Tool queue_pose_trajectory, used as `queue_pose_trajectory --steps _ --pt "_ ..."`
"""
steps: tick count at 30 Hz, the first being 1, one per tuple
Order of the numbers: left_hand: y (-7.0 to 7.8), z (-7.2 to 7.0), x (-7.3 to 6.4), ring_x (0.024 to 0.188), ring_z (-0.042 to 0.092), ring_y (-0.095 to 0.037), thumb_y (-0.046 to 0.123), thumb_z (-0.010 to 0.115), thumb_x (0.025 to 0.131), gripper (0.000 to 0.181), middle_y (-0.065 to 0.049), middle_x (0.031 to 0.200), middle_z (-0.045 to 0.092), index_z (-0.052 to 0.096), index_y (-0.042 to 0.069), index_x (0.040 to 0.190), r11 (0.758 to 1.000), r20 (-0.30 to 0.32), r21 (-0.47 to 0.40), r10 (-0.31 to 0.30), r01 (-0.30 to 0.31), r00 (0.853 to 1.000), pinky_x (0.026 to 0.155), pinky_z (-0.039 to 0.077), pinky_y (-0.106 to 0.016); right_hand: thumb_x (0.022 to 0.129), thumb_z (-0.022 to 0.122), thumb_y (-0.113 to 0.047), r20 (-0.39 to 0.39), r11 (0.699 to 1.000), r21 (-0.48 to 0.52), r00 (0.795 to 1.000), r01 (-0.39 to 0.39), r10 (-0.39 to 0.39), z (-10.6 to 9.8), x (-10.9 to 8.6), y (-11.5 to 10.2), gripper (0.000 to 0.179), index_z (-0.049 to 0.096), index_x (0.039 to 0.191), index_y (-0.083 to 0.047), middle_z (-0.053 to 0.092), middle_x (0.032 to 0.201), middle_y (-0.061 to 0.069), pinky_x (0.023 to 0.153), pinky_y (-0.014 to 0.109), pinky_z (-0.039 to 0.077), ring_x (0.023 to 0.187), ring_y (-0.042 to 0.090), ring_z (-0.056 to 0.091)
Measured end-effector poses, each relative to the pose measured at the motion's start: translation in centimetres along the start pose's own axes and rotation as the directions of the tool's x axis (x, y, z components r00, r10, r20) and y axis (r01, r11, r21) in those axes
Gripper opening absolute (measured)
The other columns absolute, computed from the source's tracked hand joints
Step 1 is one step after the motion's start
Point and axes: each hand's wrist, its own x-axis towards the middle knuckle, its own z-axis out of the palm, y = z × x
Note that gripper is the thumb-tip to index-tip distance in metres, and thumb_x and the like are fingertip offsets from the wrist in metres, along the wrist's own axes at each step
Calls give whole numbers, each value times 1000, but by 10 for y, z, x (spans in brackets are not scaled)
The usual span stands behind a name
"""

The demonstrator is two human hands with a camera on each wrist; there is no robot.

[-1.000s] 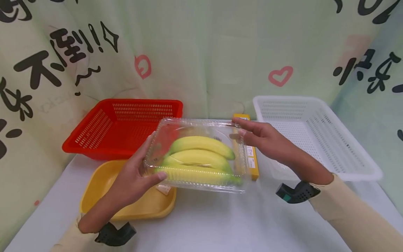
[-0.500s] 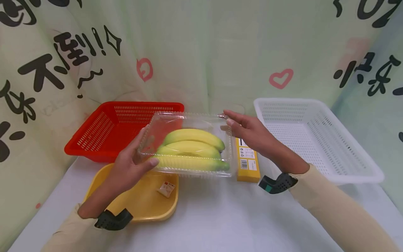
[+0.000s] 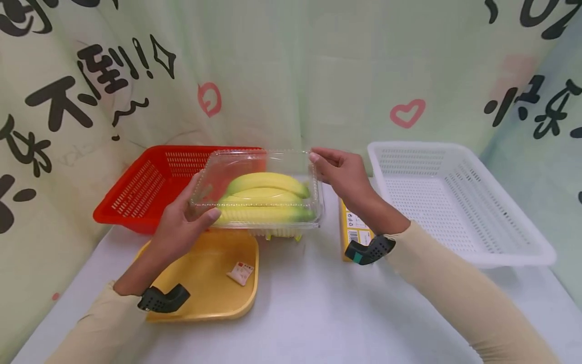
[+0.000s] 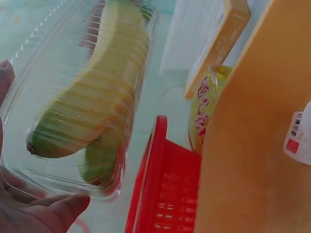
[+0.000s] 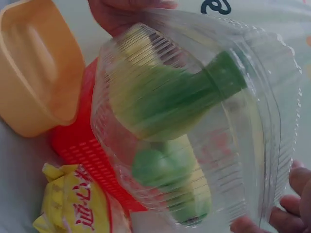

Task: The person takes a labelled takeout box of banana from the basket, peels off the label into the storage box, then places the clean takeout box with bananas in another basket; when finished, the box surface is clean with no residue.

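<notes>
A clear plastic clamshell box (image 3: 254,226) with bananas (image 3: 265,197) inside is held up off the table, in front of the red basket's right end. My left hand (image 3: 177,225) grips its left end, thumb on the near side. At the far right corner my right hand (image 3: 341,174) pinches the box's edge. The right wrist view has the right fingers (image 5: 286,213) at the rim and green banana tips (image 5: 170,107) through the plastic. In the left wrist view, the left fingers (image 4: 58,208) support the box (image 4: 19,160) at one end.
Red basket (image 3: 136,197) stands back left, yellow tray (image 3: 204,293) with a small packet (image 3: 240,273) before it. A yellow snack bag (image 5: 73,199) is mostly hidden under the box in the head view. To the right are a yellow carton (image 3: 356,227) and white basket (image 3: 459,202).
Both hands have carried the banana box leftward and away from me, its top tipping back. The yellow carton and small packet were uncovered, and the snack bag's edge now shows below the box.
</notes>
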Motion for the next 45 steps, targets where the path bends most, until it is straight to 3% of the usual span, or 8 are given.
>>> queue_pose_trajectory --steps 4,11,16,22,24,30,40,45 --pt "0 -5 4 114 61 -34 27 67 93 79 -15 142 49 20 24 157 1000 -48 23 21 -20 999 78 54 -31 99 58 -29 60 998 -31 997 50 -49 3 1 -5 48 51 142 -9 52 142 5 96 30 48 124 18 53" --pt "-3 -13 11 111 62 -30 28 66 94 73 -12 138 52 26 28 155 999 -103 25 42 -40 994 80 52 -22 100 50 -45 274 946 -303 962 111 -25 10 2 -12 73 18 156 -11 20 160 0 113 39 27 142 22 27" --pt "-11 -17 13 105 64 -27 28 64 95 69 -13 130 58 29 23 154 997 -177 57 55 -46 983 79 51 -17 95 56 -49 371 968 -223 928 114 -24 16 4 -9 90 3 157 -12 4 162 -1 115 37 23 146 17 11" --pt "-15 -26 14 115 59 -26 33 61 97 66 -12 128 60 29 22 154 998 -249 55 -1 15 968 87 49 -22 62 71 -78 524 972 -191 852 134 -14 22 5 -9 140 -16 154 -20 -16 160 -5 113 43 25 146 28 11" --pt "-15 -29 14 121 56 -26 36 60 97 67 -9 134 57 28 24 154 998 -254 50 -26 40 967 90 48 -25 63 75 -73 550 971 -201 835 130 3 25 5 -8 140 -21 153 -24 -20 159 -7 111 45 29 145 33 13" --pt "-19 -34 14 128 51 -25 37 60 96 68 -5 143 49 27 25 154 997 -274 32 -60 71 960 94 47 -28 79 77 -40 513 961 -242 858 134 9 37 3 -8 120 -16 154 -29 -15 160 -8 104 45 39 145 31 17" --pt "-27 -43 16 124 53 -28 38 59 96 66 -3 145 48 28 27 154 991 -314 86 -72 104 947 93 48 -30 88 74 -27 520 978 -155 854 139 -39 51 13 0 107 -8 156 -19 -5 162 -7 106 32 38 145 21 20" --pt "-37 -54 17 117 58 -28 41 60 95 64 -7 137 56 34 27 152 983 -330 137 -69 120 941 90 50 -28 88 74 -24 526 983 -105 847 152 -75 66 15 8 105 -6 157 -21 5 162 -8 100 33 44 144 18 23"
